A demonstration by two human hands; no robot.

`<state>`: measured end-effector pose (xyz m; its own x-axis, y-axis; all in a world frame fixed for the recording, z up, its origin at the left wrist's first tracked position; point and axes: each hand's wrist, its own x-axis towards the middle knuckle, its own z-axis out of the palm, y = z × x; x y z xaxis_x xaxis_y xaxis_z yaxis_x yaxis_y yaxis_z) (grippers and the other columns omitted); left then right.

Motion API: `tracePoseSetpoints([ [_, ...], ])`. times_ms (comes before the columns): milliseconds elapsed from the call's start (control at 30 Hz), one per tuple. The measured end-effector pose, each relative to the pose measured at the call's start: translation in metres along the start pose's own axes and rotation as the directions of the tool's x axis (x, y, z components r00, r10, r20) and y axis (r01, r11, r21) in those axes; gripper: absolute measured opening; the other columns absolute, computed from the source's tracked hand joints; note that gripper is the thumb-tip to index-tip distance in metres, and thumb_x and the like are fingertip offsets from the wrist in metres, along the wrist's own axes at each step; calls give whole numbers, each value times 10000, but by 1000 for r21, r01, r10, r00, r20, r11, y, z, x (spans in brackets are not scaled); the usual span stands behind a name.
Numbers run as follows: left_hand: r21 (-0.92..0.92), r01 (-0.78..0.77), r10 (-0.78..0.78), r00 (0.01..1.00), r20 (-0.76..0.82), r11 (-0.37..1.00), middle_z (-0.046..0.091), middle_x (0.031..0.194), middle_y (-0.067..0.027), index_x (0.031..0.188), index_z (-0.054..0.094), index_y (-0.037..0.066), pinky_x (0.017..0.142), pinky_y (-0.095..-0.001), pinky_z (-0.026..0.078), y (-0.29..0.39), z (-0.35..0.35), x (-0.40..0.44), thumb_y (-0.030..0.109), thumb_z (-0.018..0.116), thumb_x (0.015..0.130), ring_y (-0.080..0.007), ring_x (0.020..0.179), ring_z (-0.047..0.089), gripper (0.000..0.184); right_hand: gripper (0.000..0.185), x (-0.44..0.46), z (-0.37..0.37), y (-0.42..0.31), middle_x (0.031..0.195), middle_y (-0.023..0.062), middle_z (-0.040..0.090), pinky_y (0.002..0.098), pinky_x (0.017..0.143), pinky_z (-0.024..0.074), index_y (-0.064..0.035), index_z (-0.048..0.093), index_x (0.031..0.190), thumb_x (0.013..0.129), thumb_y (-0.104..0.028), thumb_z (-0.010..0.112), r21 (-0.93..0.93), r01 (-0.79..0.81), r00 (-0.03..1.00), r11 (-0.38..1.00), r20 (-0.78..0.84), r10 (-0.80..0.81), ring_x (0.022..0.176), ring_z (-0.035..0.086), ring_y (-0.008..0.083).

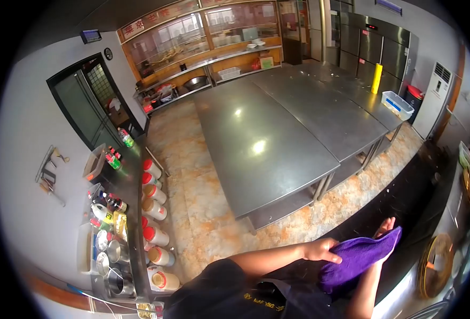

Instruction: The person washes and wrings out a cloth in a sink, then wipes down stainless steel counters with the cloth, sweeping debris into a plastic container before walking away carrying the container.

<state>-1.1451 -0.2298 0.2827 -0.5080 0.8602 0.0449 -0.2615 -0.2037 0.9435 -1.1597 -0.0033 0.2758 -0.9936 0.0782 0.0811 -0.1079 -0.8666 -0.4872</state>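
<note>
A purple cloth [360,258], folded over, is held up in front of my body at the lower right. My left hand [322,250] is closed on its left edge, thumb lying on top. Behind the cloth is my right hand [386,227]; its fingertips stick out past the upper edge, and the cloth lies against its palm. Most of that palm is hidden by the fabric. The lower part of the cloth hangs near my dark apron [277,297].
Ahead stands a large steel table [267,154], with a yellow roll [376,78] and a clear plastic bin [397,105] at its far right. A side counter [131,175] with bottles and pots runs along the left, above several red-lidded jars [155,235]. A round wooden lid [436,266] is at right.
</note>
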Motion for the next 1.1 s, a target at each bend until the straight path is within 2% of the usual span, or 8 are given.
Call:
tracePoseSetpoints([
  [67,-110,-146,134,985,-112,983,604,1215,-43,1330,499,-3,1013,-310,413,34,-16,35,131,676,913,-124,1117,533,472,265,87,-123,30,1062,102,617,301,686,517,-48,585,1112,1023,-271,472,-97,-107,911,990,390,137,881,603,157],
  [200,103,-170,197,904,-380,980,572,1148,-42,1246,508,48,981,-294,417,21,-112,110,84,612,949,-122,1089,520,317,458,121,-47,44,1264,104,562,315,951,403,-26,500,1290,907,-235,639,-862,244,823,444,427,375,1126,535,196],
  [300,-177,-271,114,790,-602,946,609,1090,-33,1227,513,52,930,-291,486,15,-180,164,81,556,991,-122,1012,591,242,715,184,-40,10,1416,106,521,326,1151,317,-9,436,1424,820,-209,763,-905,367,740,215,424,522,1311,483,225],
  [400,-254,-254,59,806,-588,933,616,1097,-54,1221,507,15,898,-278,497,32,-243,233,121,557,997,-118,1008,592,254,583,256,-38,-44,1408,183,522,434,1101,408,15,450,1408,968,-358,528,-23,-667,743,745,57,667,1276,527,314],
  [500,-408,-235,-13,853,-521,882,652,1117,-49,1219,561,10,900,-267,507,71,-280,318,143,544,1011,-124,997,626,247,647,330,-95,-113,1441,217,478,534,1120,356,19,433,1415,1010,-478,348,-498,-300,937,814,7,349,1311,474,386],
  [667,-346,-131,-29,907,-421,929,680,1097,-60,1149,633,46,887,-290,518,74,-345,474,156,587,992,-137,988,647,198,1060,408,-157,-175,1526,174,381,551,1150,293,-8,342,1483,806,-810,487,106,-306,949,946,-52,312,1374,394,386],
  [800,-334,-83,-85,885,-459,939,707,943,-80,1028,670,20,748,-287,554,84,-396,577,99,647,938,-163,818,679,122,699,470,-229,-234,1382,218,525,473,1073,440,57,438,1388,806,-173,749,-191,-286,950,939,-184,253,1235,561,338],
  [1100,-64,26,-62,744,-665,998,672,993,-80,1178,634,-33,794,-266,530,77,-504,744,-13,601,918,-128,882,645,263,497,729,-361,-350,1143,153,626,349,838,539,11,529,1325,858,-15,697,-568,-475,850,673,-495,182,990,641,228],
])
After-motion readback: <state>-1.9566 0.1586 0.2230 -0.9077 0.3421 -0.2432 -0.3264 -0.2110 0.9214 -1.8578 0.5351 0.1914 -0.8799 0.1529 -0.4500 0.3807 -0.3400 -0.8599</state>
